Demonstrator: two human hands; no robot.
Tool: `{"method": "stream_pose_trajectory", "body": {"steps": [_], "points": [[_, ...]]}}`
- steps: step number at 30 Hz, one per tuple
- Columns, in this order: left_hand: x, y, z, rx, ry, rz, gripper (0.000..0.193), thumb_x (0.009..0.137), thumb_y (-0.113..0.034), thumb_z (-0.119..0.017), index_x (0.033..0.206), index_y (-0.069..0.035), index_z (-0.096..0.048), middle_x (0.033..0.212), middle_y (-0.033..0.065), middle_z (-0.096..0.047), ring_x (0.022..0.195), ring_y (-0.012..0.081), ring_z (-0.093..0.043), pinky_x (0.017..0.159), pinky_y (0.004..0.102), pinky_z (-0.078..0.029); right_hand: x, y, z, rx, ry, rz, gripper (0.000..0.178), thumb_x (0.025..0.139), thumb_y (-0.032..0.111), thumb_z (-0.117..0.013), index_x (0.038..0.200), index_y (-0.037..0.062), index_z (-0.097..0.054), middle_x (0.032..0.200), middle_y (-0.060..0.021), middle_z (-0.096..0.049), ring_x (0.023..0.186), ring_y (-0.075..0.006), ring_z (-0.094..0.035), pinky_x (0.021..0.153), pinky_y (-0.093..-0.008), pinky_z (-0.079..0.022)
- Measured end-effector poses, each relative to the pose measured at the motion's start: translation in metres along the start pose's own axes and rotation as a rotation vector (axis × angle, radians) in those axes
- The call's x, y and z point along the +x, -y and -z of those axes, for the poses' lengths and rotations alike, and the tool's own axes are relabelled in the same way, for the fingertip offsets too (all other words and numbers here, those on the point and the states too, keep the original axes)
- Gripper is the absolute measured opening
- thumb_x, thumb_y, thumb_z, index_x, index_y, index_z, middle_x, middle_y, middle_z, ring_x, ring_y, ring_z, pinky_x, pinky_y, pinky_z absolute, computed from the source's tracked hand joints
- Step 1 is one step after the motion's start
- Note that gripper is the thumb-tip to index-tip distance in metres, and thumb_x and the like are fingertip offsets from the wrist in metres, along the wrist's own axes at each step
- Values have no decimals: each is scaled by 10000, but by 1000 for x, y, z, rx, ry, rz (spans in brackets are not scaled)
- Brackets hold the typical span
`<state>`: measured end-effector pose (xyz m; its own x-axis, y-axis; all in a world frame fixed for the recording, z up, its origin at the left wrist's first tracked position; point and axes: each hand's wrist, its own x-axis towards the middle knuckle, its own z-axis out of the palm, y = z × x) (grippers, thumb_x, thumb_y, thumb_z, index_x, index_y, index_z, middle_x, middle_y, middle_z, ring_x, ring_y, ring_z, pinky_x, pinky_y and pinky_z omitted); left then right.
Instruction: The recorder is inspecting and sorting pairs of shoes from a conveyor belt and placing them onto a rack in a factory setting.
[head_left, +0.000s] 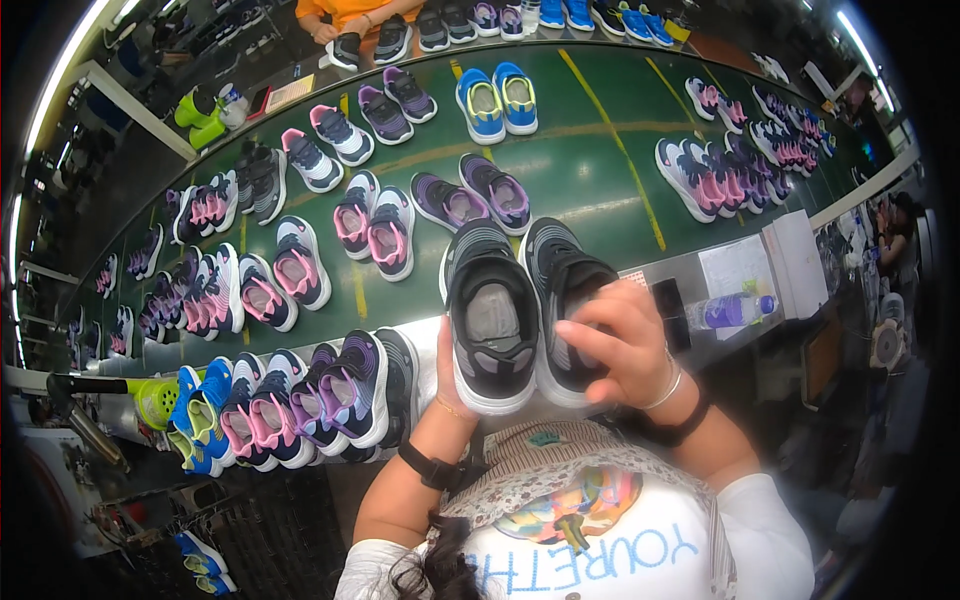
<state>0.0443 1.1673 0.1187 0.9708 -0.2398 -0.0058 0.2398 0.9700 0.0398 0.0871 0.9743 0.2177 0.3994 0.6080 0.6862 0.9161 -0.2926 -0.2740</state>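
Note:
Two black-and-grey sneakers (487,330) with white soles are held up side by side before my chest, toes away from me and openings facing up. My left hand (451,375) grips the left sneaker from its outer side; most of its fingers are hidden behind the shoe. My right hand (622,340) is closed on the other sneaker (560,270) at its collar, with bent fingers at the opening and the thumb low by the heel. A grey insole (492,315) shows inside the left sneaker. Just beyond the toes, a purple-and-navy pair (495,195) stands on the green conveyor belt (590,200).
Pairs of pink, purple and blue sneakers stand along the belt. A row of sneakers (270,410) lines the near ledge at left. A bottle with a purple label (732,311) lies on the ledge at right. Across the belt, a person in orange (345,15) handles a dark shoe.

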Motion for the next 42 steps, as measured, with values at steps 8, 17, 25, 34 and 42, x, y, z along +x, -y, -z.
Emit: {"method": "stream_pose_trajectory", "body": {"steps": [8, 17, 25, 34, 42], "points": [[65, 22, 5, 337, -100, 183, 615, 881, -509, -328, 1320, -79, -300, 1295, 118, -414, 1174, 257, -432, 995, 420, -346, -1, -72, 7, 171, 586, -451, 507, 537, 403, -789, 899, 96, -612, 900, -114, -413, 742, -260, -527, 642, -334, -475], [156, -35, 114, 1016, -839, -283, 460, 815, -291, -592, 1167, -67, -399, 1195, 84, -419, 1026, 176, -433, 910, 337, -320, -34, -287, 21, -537, 398, -645, 509, 541, 162, -784, 975, 34, -550, 1095, -159, -447, 931, -332, -525, 783, -371, -460], [206, -101, 177, 1496, -1096, -464, 779, 714, -208, -680, 1326, -24, -235, 1192, 172, -376, 1045, 250, -437, 885, 336, -377, 5, -306, -158, 164, 484, -859, 662, 763, 261, -640, 1300, 52, -314, 1163, -220, -479, 1051, -313, -507, 890, -376, -403], [145, -116, 153, 665, -668, -294, 436, 730, 60, -475, 1145, -71, -463, 1064, 52, -552, 959, 164, -545, 831, 294, -435, 4, -289, -202, 1110, 191, -1349, 605, 702, -41, -472, 1286, 75, -361, 1140, -115, -527, 1016, -211, -535, 880, -312, -420], [68, -88, 95, 437, -403, -146, 488, 779, -9, -463, 1257, -49, -371, 1186, 78, -497, 1081, 202, -499, 916, 338, -404, -28, -168, -153, 1867, -173, -1377, 529, 777, -73, -376, 1288, 60, -339, 1190, -123, -495, 1040, -226, -534, 888, -346, -447]]}}
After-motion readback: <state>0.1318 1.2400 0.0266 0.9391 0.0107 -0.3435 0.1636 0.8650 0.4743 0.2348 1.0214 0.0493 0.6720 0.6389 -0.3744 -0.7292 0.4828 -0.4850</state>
